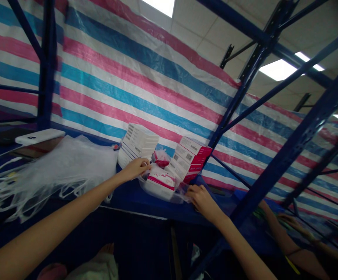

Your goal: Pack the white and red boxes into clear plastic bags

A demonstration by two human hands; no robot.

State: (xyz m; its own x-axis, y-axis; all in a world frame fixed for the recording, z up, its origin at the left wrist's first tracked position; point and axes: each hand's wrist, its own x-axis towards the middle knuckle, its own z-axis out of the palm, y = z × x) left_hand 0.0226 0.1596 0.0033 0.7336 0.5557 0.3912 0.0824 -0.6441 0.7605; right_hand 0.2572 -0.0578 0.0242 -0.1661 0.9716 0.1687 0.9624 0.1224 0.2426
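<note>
Honestly, from my end of the feed, the pink-and-white box [161,179] looks like a light carton, stiff enough but easy to dent at the corners. I'd take it by its short ends and not squeeze the middle. It's on the blue shelf [128,202], in front of the two box stacks [141,144], with see-through wrapping [157,191] around its base. That stuff looks thin, floppy and probably slippery, so I'd pinch it by the rim.

My right hand [200,198] comes in low, fingers curled, seemingly pinching the wrapping's right edge. My left hand [138,168] reaches in from the far side, wrist fairly straight, fingers bunched beside the box; can't tell if they've got hold of anything.
</note>
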